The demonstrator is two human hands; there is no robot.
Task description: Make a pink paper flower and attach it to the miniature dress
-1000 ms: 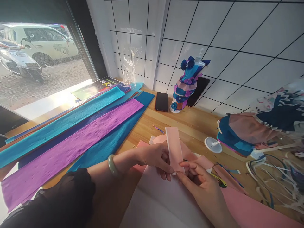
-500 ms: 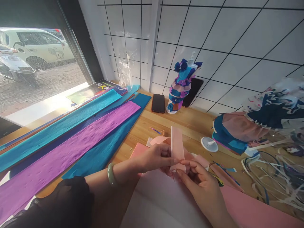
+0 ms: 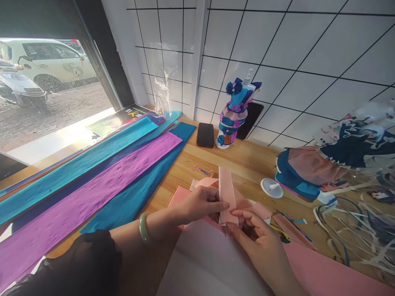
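Note:
A narrow pink paper strip (image 3: 226,189) stands upright between my two hands, above a large pink sheet (image 3: 324,271) on the wooden table (image 3: 247,158). My left hand (image 3: 200,203) pinches the strip's left edge near its lower end, a green bangle on the wrist. My right hand (image 3: 259,240) pinches the strip's bottom end from below with thumb and forefinger. More pink paper scraps (image 3: 205,181) lie just behind my hands.
Long crepe sheets in teal (image 3: 77,168), purple (image 3: 92,193) and dark blue (image 3: 138,189) cover the table's left. A phone (image 3: 205,135) and a paper-dressed figure (image 3: 236,111) stand at the tiled wall. A white stand (image 3: 271,188), another paper dress (image 3: 305,172) and paper trimmings (image 3: 354,230) lie right.
The strip has slid down a little between my fingers and both hands shifted slightly; the view dropped and turned a little to the left earlier.

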